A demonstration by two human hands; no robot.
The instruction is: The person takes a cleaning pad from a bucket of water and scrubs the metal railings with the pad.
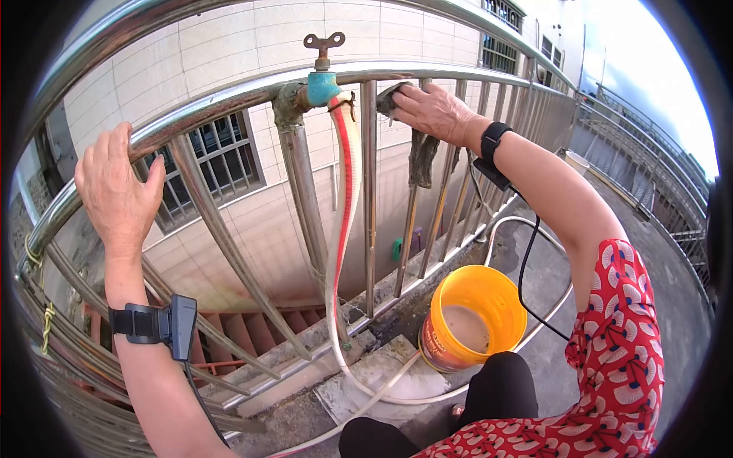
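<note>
along the upper edge of a railing (206, 114), left hand (118, 187) resting, thumb spread, right hand (434, 112) pinching grey rag (422, 160)

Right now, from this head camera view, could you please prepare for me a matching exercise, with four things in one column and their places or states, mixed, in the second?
Things
1. Yellow plastic bucket
2. Dark grey rag
3. White hose with a red stripe
4. Bare left hand

Places or states
A. On the silvery metal rail
B. On the ground, with cloudy liquid inside
C. In the right hand
D. Hanging from the blue-green metal tap

Pairs: 1-B, 2-C, 3-D, 4-A
</note>
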